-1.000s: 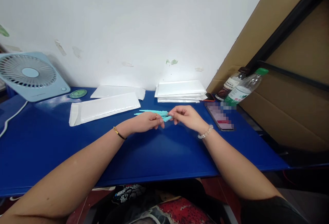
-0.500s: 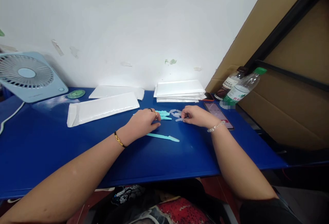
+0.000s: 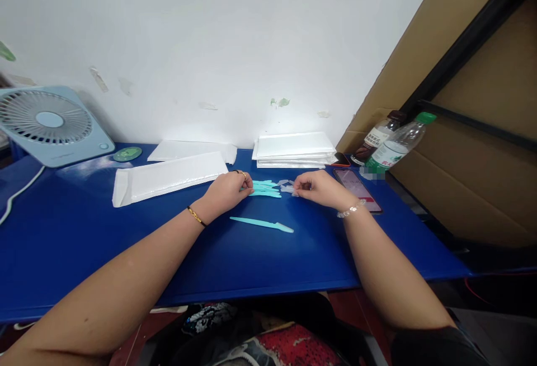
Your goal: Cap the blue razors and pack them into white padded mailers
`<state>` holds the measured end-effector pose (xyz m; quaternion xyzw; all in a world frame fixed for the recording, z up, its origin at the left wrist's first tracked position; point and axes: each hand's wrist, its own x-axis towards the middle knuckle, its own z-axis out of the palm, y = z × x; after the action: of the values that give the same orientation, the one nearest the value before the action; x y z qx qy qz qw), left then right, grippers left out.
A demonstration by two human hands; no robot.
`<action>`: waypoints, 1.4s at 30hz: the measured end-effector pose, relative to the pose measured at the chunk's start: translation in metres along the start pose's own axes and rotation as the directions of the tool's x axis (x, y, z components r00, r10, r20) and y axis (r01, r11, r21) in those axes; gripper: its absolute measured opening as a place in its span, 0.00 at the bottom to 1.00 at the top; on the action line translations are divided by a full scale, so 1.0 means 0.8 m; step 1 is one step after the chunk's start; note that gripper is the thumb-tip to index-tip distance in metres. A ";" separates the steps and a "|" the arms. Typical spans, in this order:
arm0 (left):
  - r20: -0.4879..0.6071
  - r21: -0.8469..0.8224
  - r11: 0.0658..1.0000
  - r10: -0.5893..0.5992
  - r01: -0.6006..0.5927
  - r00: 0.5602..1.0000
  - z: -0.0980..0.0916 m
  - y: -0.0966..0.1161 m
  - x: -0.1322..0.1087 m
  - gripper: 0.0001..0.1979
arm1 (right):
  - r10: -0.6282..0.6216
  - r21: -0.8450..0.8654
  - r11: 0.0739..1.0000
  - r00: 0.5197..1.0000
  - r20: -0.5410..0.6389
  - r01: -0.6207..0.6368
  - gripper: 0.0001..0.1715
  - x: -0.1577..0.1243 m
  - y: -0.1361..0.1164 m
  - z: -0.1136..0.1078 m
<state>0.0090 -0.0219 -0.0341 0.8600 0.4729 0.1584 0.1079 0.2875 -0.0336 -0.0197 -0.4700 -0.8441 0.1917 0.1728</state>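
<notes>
My left hand (image 3: 229,189) rests on the blue table (image 3: 104,243) with its fingers curled over the left ends of a small bunch of teal plastic sticks (image 3: 266,188). My right hand (image 3: 316,187) lies to the right of that bunch, its fingertips pinching one of several small clear caps (image 3: 287,187). One teal stick with a clear cap on its tip (image 3: 262,223) lies alone on the table, nearer to me than both hands.
A white padded envelope (image 3: 168,178) lies left of my hands, a stack of envelopes (image 3: 293,149) behind them. A phone (image 3: 356,187) and two bottles (image 3: 394,142) sit on the right beside cardboard. A small fan (image 3: 50,122) stands at far left.
A second ago both hands held one teal stick together. That stick now lies capped on the table in front, and both hands have gone back to the bunch and the caps.
</notes>
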 end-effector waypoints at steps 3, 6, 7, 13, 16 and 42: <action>-0.017 -0.022 1.000 0.004 -0.004 1.000 -0.001 0.000 0.000 0.06 | -0.001 -0.020 1.000 1.000 -0.009 0.001 0.06 0.000 -0.002 0.000; -0.020 -0.030 1.000 0.004 -0.005 1.000 -0.001 0.001 0.001 0.06 | -0.007 -0.040 0.999 1.000 -0.013 0.006 0.06 0.000 -0.004 -0.001; -0.020 -0.031 1.000 0.000 0.000 1.000 -0.001 0.001 0.000 0.06 | -0.009 -0.041 0.999 1.000 -0.012 0.009 0.06 0.000 -0.005 -0.001; -0.022 -0.097 0.994 -0.056 0.054 0.998 -0.004 0.000 -0.002 0.07 | -0.010 0.021 1.000 1.000 -0.010 0.010 0.07 -0.001 -0.007 -0.002; -0.004 -0.306 0.947 -0.106 0.100 0.994 -0.004 -0.002 0.000 0.08 | 0.005 0.053 0.999 0.998 -0.061 -0.002 0.09 -0.002 -0.009 -0.003; -0.011 -0.102 0.995 -0.012 0.011 1.000 -0.007 0.023 -0.005 0.14 | 0.231 0.505 0.857 0.950 -0.210 -0.097 0.15 0.013 -0.027 0.024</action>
<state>0.0191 -0.0348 -0.0234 0.8497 0.4697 0.1870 0.1499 0.2579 -0.0384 -0.0247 -0.5029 -0.6940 0.3489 0.3792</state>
